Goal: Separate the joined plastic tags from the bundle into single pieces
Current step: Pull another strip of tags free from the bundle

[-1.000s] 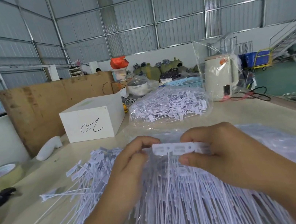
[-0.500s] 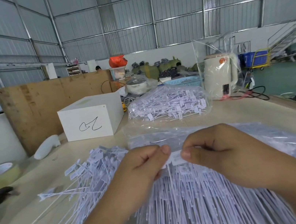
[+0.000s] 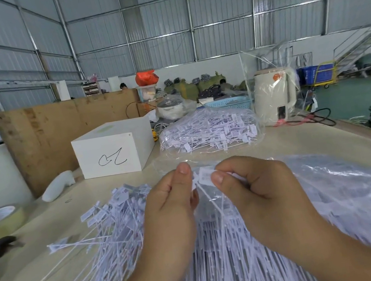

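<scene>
Head view: left hand (image 3: 172, 204) and right hand (image 3: 257, 192), fingers curled, both pinch joined white tags (image 3: 204, 176) above the bundle (image 3: 225, 254).

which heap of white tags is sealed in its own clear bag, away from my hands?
The bagged heap beside the white box. The loose pile at left lies bare on the table.

hands raised together | left hand (image 3: 171, 200) thumb up, fingers curled, pinching | right hand (image 3: 257, 192) fingers curled, pinching
</scene>
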`<move>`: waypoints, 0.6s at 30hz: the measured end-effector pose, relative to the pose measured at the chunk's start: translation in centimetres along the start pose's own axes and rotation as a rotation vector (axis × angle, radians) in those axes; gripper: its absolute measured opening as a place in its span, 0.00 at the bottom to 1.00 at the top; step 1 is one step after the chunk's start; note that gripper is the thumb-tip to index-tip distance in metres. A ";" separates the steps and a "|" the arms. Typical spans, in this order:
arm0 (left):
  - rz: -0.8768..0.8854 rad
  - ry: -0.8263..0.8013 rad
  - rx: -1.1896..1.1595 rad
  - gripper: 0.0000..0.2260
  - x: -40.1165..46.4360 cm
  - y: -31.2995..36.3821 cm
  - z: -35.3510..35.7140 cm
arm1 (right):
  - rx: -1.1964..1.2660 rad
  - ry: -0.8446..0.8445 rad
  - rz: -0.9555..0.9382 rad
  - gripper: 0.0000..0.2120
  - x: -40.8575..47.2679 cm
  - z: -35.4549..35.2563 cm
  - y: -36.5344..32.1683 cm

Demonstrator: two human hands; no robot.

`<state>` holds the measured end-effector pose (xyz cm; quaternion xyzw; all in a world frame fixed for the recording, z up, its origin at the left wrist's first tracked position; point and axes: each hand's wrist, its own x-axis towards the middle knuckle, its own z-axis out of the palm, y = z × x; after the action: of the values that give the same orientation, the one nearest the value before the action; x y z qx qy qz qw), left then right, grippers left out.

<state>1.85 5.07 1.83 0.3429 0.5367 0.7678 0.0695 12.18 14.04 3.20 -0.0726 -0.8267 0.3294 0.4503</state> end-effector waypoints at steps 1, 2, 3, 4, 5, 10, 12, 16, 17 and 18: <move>-0.038 0.056 0.005 0.23 0.3 -0.1 -0.4 | 0.034 0.041 0.020 0.14 0.1 -0.2 0.1; -0.070 0.111 0.012 0.23 0.8 -0.2 -1.0 | 0.088 0.080 0.045 0.14 0.2 -0.6 0.3; -0.080 0.148 0.044 0.23 1.3 -0.2 -1.7 | 0.149 0.093 0.064 0.15 0.4 -1.1 0.4; -0.071 0.153 0.104 0.23 1.8 -0.2 -2.3 | 0.210 0.067 0.078 0.15 0.5 -1.5 0.4; -0.051 0.127 0.164 0.23 2.2 -0.2 -2.9 | 0.262 0.002 0.093 0.14 0.5 -1.8 0.4; 0.038 -0.279 0.296 0.21 1.3 -0.2 -2.5 | 0.317 -0.281 0.146 0.03 -0.2 -1.2 0.8; 0.037 -0.349 0.268 0.20 0.9 -0.1 -2.2 | 0.312 -0.327 0.156 0.05 -0.1 -1.3 0.9; 0.094 -0.424 0.304 0.23 0.7 -0.2 -2.3 | 0.264 -0.325 0.170 0.11 0.0 -1.4 1.3; 0.098 -0.463 0.325 0.22 0.7 -0.3 -2.3 | 0.233 -0.322 0.160 0.12 0.0 -1.3 1.5; 0.087 -0.498 0.317 0.20 0.6 -0.3 -2.2 | 0.202 -0.322 0.153 0.12 0.0 -1.3 1.6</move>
<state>-0.05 3.78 1.39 0.5499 0.6011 0.5690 0.1115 12.90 15.89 2.76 -0.0363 -0.8429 0.4512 0.2911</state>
